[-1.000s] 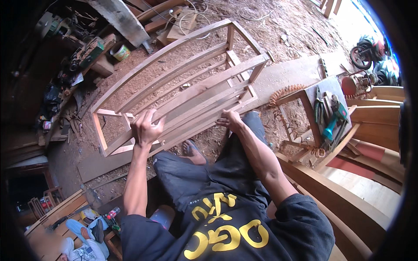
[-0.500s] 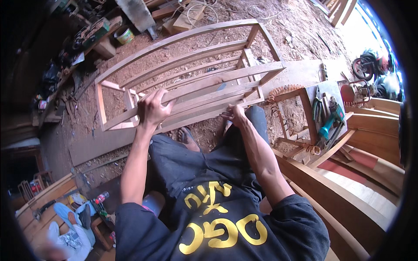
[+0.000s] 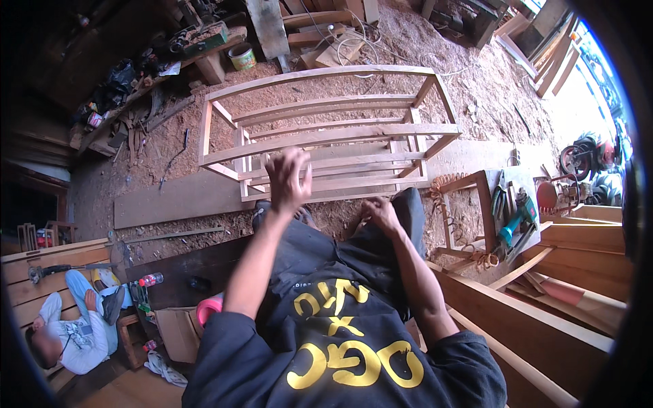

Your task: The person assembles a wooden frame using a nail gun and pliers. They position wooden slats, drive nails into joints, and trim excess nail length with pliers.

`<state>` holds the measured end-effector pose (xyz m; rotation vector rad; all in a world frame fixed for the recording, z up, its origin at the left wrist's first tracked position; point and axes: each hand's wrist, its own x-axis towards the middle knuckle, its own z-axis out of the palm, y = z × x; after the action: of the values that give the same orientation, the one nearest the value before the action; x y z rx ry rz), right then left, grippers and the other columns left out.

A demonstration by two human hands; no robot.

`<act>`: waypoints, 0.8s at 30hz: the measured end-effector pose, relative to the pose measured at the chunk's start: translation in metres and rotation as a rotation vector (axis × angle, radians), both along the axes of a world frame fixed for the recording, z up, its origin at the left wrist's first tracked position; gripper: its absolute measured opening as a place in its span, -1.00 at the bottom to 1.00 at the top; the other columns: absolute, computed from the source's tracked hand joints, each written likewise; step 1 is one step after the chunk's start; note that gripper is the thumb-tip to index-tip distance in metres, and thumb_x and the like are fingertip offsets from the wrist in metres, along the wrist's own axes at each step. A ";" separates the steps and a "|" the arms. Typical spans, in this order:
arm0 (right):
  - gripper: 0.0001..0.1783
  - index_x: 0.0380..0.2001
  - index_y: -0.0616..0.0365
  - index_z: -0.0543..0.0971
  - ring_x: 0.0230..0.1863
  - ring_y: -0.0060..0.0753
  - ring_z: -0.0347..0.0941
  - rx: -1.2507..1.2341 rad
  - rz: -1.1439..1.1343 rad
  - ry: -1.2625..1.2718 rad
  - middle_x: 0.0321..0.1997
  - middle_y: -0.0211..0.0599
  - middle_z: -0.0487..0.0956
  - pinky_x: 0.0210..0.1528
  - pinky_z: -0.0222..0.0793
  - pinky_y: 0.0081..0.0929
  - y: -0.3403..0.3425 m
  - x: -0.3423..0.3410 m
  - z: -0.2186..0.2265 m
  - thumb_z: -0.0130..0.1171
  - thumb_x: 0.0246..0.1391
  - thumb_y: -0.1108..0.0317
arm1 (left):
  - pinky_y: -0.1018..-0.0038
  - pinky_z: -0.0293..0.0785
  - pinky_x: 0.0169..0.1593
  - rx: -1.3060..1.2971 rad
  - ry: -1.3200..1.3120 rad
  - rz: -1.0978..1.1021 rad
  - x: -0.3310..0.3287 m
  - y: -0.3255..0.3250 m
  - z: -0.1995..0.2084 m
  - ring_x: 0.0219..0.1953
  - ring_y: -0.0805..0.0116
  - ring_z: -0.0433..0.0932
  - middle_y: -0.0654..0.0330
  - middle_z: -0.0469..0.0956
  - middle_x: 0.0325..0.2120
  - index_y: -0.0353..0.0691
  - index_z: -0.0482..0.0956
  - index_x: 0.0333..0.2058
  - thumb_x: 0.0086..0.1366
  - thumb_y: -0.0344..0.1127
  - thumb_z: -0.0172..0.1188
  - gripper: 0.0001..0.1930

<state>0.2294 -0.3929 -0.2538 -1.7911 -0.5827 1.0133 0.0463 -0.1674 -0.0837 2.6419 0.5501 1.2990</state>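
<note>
A long open wooden frame (image 3: 367, 133) with several slats and curved rails lies on the ground across my front. My left hand (image 3: 289, 180) is just on the near side of its upper front rail, over the lower rails. Motion smears its fingers, and whether it touches the wood I cannot tell. Close to my right knee, apart from the frame's lower edge, is my right hand (image 3: 382, 215). Its fingers are curled together; anything small between them is hidden.
A flat board (image 3: 170, 200) lies under the frame on shavings-covered ground. On the right, a small stand (image 3: 486, 204) carries a teal power tool (image 3: 518, 221) beside a coiled orange hose (image 3: 452, 182). Long timber pieces (image 3: 524, 319) flank my right side. A person (image 3: 78, 333) sits at lower left.
My left hand has come off the frame's front rail and nearer to me. My right hand has drawn back from the lower edge. The whole view has swung, so the frame looks more level.
</note>
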 end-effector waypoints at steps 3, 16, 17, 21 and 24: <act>-0.61 -0.06 0.28 0.57 -0.35 -0.34 0.66 -0.065 0.170 -0.245 -0.30 -0.07 0.68 -0.22 0.54 -0.38 -0.012 -0.044 0.057 0.19 0.20 0.18 | 0.13 0.41 -0.03 -0.483 0.020 -0.014 -0.038 -0.075 -0.082 -0.12 -0.04 0.51 0.01 0.53 -0.22 -0.24 0.48 -0.19 0.20 -0.43 0.18 -0.81; -0.34 0.26 0.29 0.30 0.35 0.12 0.21 0.358 0.090 -1.135 0.30 0.13 0.33 0.38 0.11 -0.12 0.124 -0.056 0.241 0.19 0.18 0.18 | 0.37 0.56 -0.17 -1.132 0.408 -0.168 -0.078 -0.110 -0.160 -0.31 0.23 0.67 0.06 0.67 -0.34 -0.27 0.58 -0.13 0.28 -0.27 0.21 -0.75; -0.30 0.27 0.33 0.28 0.39 0.10 0.15 0.307 0.073 -1.235 0.34 0.15 0.30 0.43 0.02 -0.11 0.131 -0.050 0.242 0.18 0.19 0.13 | 0.38 0.56 -0.20 -1.185 0.392 -0.163 -0.076 -0.109 -0.155 -0.33 0.25 0.68 0.06 0.67 -0.35 -0.27 0.58 -0.14 0.29 -0.29 0.20 -0.77; -0.12 0.30 0.37 0.22 0.48 0.02 0.01 0.119 0.152 -1.405 0.40 0.14 0.21 0.50 -0.20 -0.02 0.129 -0.039 0.200 0.16 0.15 -0.11 | 0.39 0.57 -0.26 -1.319 0.397 -0.136 -0.070 -0.111 -0.149 -0.35 0.32 0.68 0.10 0.67 -0.38 -0.23 0.58 -0.13 0.31 -0.31 0.19 -0.80; -0.10 0.30 0.35 0.23 0.48 0.00 0.03 0.101 0.143 -1.408 0.41 0.10 0.22 0.50 -0.19 -0.04 0.127 -0.043 0.197 0.15 0.13 -0.14 | 0.35 0.57 -0.20 -1.210 0.483 -0.138 -0.070 -0.111 -0.150 -0.29 0.24 0.69 0.07 0.68 -0.33 -0.23 0.59 -0.14 0.29 -0.30 0.20 -0.80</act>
<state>0.1869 -0.2656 -0.0570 -2.1817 -1.5504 -0.3852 -0.0238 -0.2783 -0.2335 1.8191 0.8287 0.0898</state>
